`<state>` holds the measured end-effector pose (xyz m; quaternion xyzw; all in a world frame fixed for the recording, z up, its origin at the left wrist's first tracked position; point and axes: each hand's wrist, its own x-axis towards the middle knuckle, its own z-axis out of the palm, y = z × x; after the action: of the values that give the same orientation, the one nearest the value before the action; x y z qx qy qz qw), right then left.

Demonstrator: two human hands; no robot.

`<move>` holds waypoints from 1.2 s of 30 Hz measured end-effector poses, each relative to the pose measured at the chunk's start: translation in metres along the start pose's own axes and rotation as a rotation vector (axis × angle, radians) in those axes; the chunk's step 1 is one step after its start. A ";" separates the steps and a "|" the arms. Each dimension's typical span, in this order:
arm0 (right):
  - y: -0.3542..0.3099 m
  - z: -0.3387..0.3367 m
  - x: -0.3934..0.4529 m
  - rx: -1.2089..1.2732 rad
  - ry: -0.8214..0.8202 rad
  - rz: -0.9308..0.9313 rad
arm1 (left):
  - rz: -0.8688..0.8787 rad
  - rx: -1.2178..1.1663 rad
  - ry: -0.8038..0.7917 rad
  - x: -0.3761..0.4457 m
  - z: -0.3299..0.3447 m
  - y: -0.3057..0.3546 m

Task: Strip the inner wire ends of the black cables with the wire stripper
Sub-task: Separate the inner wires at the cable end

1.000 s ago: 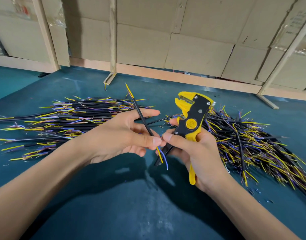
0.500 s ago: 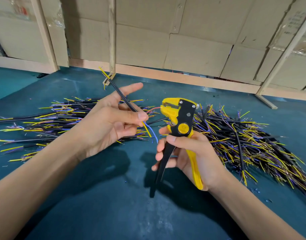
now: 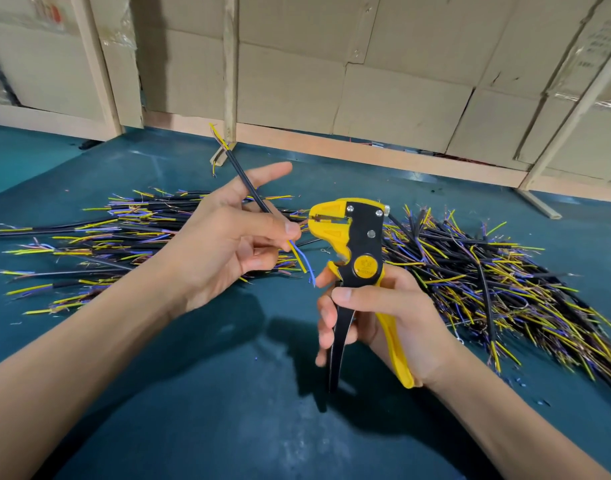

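Raised slightly: wire stripper (image 3: 357,268), handles spread, gripped by right hand (image 3: 387,317); left hand (image 3: 224,244) pinching black cable (image 3: 252,188), index finger extended.

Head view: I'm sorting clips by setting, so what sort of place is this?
Probably a small workshop or warehouse bench for cable work: two piles of cut cables on a green mat, a wire stripper in hand, cardboard boxes stacked behind.

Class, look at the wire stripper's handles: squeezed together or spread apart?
Spread apart. The wire stripper in the right hand shows its black and yellow handles splayed in a V.
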<state>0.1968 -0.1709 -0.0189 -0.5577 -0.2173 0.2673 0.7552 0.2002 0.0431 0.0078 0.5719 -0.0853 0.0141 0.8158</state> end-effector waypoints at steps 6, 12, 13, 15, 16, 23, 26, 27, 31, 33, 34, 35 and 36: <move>0.000 0.007 0.000 -0.002 0.092 -0.015 | 0.006 0.037 0.012 -0.003 0.003 0.006; 0.012 0.011 0.001 0.182 0.089 -0.024 | 0.058 0.114 0.107 -0.003 0.003 0.008; 0.012 0.010 0.002 0.186 0.082 -0.050 | 0.055 0.073 0.128 -0.003 0.002 0.008; 0.011 0.006 0.003 0.121 0.083 -0.095 | 0.034 -0.053 0.151 -0.001 0.001 0.006; 0.011 0.005 0.002 0.067 0.081 -0.118 | 0.017 -0.129 0.155 -0.001 0.001 0.006; 0.014 0.005 -0.002 -0.151 0.099 -0.229 | -0.056 -0.470 0.108 0.000 0.004 0.004; 0.013 0.009 -0.004 -0.154 0.127 -0.247 | -0.038 -0.429 0.142 0.000 0.008 0.001; 0.013 0.010 -0.004 -0.155 0.141 -0.251 | -0.026 -0.407 0.144 0.000 0.010 0.001; 0.012 0.014 -0.004 -0.159 0.183 -0.246 | 0.037 -0.336 0.143 -0.002 0.012 -0.001; 0.011 0.014 -0.004 -0.161 0.199 -0.244 | 0.066 -0.309 0.139 -0.003 0.013 -0.001; 0.010 0.015 -0.004 -0.172 0.203 -0.246 | 0.080 -0.297 0.139 -0.004 0.014 -0.002; 0.009 0.015 -0.004 -0.199 0.209 -0.254 | 0.094 -0.285 0.139 -0.004 0.015 -0.002; 0.009 0.015 -0.005 -0.239 0.225 -0.266 | 0.108 -0.274 0.139 -0.004 0.016 -0.003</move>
<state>0.1824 -0.1610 -0.0230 -0.6362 -0.2334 0.0736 0.7317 0.1943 0.0273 0.0102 0.4475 -0.0602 0.0858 0.8881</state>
